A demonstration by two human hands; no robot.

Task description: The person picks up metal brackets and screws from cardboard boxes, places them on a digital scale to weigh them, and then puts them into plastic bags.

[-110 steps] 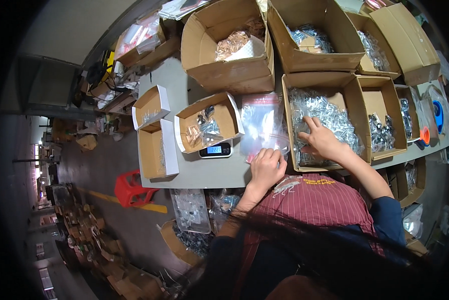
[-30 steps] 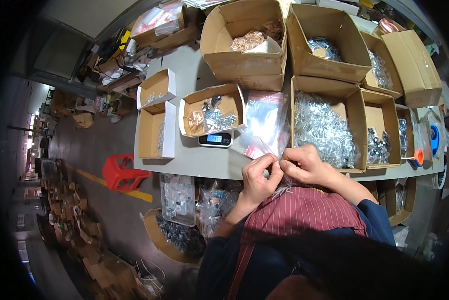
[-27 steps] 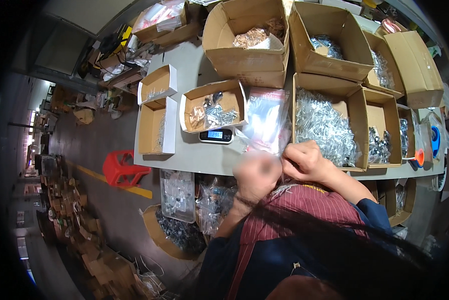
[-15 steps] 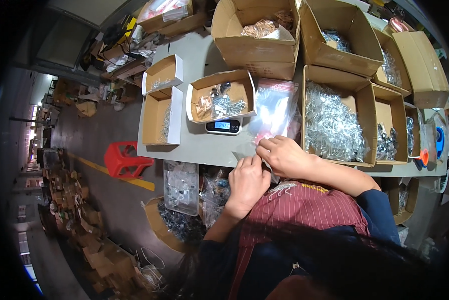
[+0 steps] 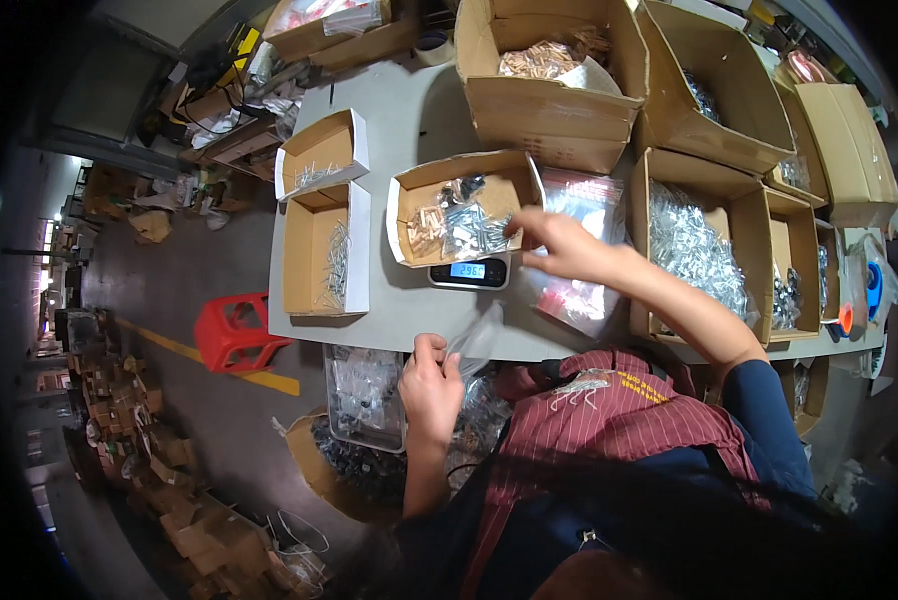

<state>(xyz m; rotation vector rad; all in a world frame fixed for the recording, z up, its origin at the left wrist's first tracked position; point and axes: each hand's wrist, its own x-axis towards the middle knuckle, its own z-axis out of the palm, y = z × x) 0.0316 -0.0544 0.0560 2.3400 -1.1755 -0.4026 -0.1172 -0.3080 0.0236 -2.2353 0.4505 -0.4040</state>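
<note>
My left hand [image 5: 431, 388] is closed on a clear plastic bag [image 5: 481, 336], held near the front edge of the table. My right hand [image 5: 566, 246] is at the right end of a shallow cardboard tray [image 5: 514, 180]; its fingertips overlap the tray's rim and are blurred, so their grip cannot be made out. In the tray lie silver screws [image 5: 489, 236], tan plugs [image 5: 427, 228] and small black parts [image 5: 462, 188]. Beneath the tray, a small digital scale [image 5: 469, 272] shows a lit display. A stack of flat clear bags [image 5: 579, 300] lies below my right forearm.
Two small white-edged boxes of screws [image 5: 291, 250] stand at the left. Large cartons [image 5: 554, 115] line the back, and a box of clear-bagged parts [image 5: 694, 245] stands on the right. A clear bin [image 5: 364, 395] sits below the front edge; a red stool [image 5: 239, 335] stands on the floor.
My hands, together at the table's front edge before, have separated. The right moved up to the tray's right end; the left moved left and down with the bag. The view has shifted slightly.
</note>
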